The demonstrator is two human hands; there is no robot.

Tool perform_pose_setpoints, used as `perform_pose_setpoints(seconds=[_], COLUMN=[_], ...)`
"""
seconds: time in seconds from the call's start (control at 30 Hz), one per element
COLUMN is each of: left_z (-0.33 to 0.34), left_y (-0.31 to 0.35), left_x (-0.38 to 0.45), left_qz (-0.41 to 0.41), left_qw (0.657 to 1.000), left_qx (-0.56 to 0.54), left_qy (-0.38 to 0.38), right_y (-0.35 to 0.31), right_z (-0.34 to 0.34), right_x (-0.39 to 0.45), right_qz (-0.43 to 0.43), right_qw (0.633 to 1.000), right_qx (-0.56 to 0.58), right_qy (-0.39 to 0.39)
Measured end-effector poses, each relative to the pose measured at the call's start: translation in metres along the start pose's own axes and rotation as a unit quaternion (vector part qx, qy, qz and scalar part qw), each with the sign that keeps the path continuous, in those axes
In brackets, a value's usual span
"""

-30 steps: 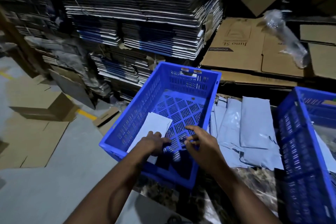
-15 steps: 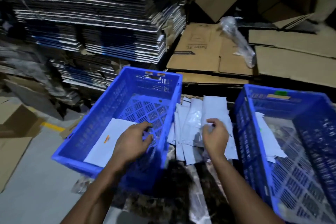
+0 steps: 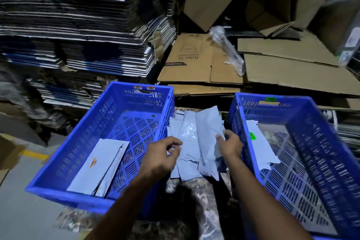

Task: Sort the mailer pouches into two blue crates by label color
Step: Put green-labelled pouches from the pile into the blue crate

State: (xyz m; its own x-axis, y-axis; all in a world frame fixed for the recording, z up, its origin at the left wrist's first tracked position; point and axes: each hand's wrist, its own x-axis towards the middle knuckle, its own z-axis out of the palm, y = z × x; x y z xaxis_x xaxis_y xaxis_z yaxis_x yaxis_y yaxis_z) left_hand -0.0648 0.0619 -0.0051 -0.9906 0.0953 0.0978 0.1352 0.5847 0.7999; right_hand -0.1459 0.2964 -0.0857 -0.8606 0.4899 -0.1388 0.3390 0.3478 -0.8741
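- Right hand (image 3: 229, 145): fingers curled onto the right edge of the top grey pouch (image 3: 207, 132) in the loose pile, thumb on top. Reads as a pinch grip on that pouch.
- Left hand (image 3: 161, 155): fingers half curled, tips over the left edge of the pile of pouches (image 3: 185, 154). Cannot tell whether they actually grip a pouch or only touch it.
- The pile sits on the worktop (image 3: 187, 210) in the gap between the two crates, at 12 o'clock from the hands. Pouches overlap, long sides running away from the camera.
- Left crate (image 3: 81, 191), at 9 o'clock from the pile: one grey pouch with an orange label (image 3: 97, 167) lies flat on the slatted floor by the near-left corner. A second pouch edge shows under it (count unclear).
- Right crate (image 3: 342, 171), at 3 o'clock from the pile: a pouch with a green label (image 3: 261, 148) leans on the left inner wall, the label bright green.
- Crate walls flank the pile closely on both sides; the left wrist is over the left crate's right rim.
- At 12 o'clock behind the crates: flattened brown cardboard sheets (image 3: 282, 72) with a roll of clear plastic wrap (image 3: 228, 48) lying on top.
- At 10 o'clock: tall stacks of flat cartons (image 3: 78, 25), edges facing the camera.
- Grey floor (image 3: 25, 210) with a yellow line at 8 o'clock.
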Motion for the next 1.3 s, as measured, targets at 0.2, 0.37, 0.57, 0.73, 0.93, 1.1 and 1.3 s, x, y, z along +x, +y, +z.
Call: perform_pose_setpoints(seconds=[0.2, 0.37, 0.57, 0.73, 0.93, 1.1, 1.3], left_z=[0.027, 0.027, 0.019, 0.023, 0.017, 0.017, 0.031], left_y=[0.019, 0.038, 0.04, 0.044, 0.056, 0.055, 0.073], left_x=[0.013, 0.008, 0.011, 0.003, -0.009, -0.012, -0.012], left_qz=[-0.174, -0.149, 0.076, 0.075, -0.012, 0.034, 0.051], left_qw=[0.957, 0.933, 0.969, 0.953, 0.869, 0.926, 0.94], left_qx=[-0.226, -0.321, -0.232, -0.291, -0.49, -0.375, -0.335], left_qy=[-0.057, -0.06, 0.021, 0.05, -0.064, -0.029, -0.042], right_y=[-0.012, -0.021, -0.036, -0.053, -0.069, -0.066, -0.054], right_z=[-0.05, -0.082, -0.089, -0.097, -0.102, -0.103, -0.125], right_x=[-0.042, -0.077, -0.099, -0.122, -0.128, -0.132, -0.136], right_qz=[-0.139, -0.176, -0.079, -0.103, -0.16, -0.21, -0.267], right_qw=[0.966, 0.933, 0.934, 0.908, 0.925, 0.929, 0.944], right_qx=[0.15, 0.231, 0.298, 0.312, 0.291, 0.258, 0.073], right_qy=[-0.156, -0.214, -0.178, -0.261, -0.182, -0.164, -0.178])
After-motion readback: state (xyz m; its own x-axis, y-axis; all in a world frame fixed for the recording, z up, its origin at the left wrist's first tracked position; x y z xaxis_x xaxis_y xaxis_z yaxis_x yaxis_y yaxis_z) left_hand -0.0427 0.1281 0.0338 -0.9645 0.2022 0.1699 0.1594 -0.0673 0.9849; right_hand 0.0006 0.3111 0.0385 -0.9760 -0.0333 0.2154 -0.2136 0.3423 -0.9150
